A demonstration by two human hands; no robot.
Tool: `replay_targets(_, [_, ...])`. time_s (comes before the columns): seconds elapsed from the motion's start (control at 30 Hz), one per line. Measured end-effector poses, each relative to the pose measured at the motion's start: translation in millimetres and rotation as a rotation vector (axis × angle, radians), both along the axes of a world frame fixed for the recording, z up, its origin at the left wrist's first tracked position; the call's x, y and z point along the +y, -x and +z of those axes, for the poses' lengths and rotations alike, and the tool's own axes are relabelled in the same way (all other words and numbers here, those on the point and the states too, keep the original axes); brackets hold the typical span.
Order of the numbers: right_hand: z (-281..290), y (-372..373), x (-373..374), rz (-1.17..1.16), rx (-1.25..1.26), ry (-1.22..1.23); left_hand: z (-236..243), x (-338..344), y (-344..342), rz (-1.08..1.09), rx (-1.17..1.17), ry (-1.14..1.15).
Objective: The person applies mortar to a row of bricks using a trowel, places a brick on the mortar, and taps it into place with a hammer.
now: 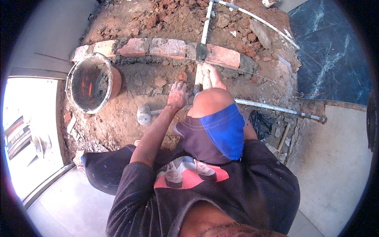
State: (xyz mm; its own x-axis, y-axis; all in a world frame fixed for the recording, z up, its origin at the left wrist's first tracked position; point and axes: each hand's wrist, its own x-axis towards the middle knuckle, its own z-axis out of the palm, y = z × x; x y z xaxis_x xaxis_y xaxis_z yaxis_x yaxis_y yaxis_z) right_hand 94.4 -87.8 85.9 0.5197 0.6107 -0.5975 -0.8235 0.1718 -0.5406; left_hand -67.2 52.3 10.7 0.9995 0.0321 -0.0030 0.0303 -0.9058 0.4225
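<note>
My left hand (177, 94) is dusty and open, its fingers spread over the soil, holding nothing. Close below it lies a mallet (144, 114) with a pale head; my wrist crosses above its handle. My right hand (215, 77), partly hidden by my raised knee, is closed beside a white pipe (205, 29) at the brick row (167, 47). What its fingers grip I cannot make out. Dark wet mortar (201, 52) sits where the pipe meets the bricks. A taut string (256, 74) runs along the row.
A bucket (114, 83) with grey mortar inside stands at the left. Another white pipe (276, 107) lies to the right, near a black plastic bag (261, 124). Broken soil and rubble (166, 17) spread beyond the bricks. Dark marbled tiles (331, 55) are at the far right.
</note>
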Motion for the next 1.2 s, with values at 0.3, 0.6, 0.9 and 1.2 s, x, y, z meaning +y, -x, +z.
replay_targets(0.3, [23, 1, -8, -0.092, 0.016, 0.038, -32, -8, 5, -0.08, 0.015, -0.025])
replay_targets(0.6, [34, -3, -16, -0.066, 0.031, -0.035, -6, 1, 4, -0.01, 0.128, 0.011])
replay_targets(0.9, [38, -29, -45, 0.157, -0.496, 0.565, 24, 1, 11, 0.077, 0.124, 0.064])
replay_targets(1.2, [11, -33, -8, 0.738, -1.533, 0.812, 28, -2, 5, 0.081, 0.122, 0.102])
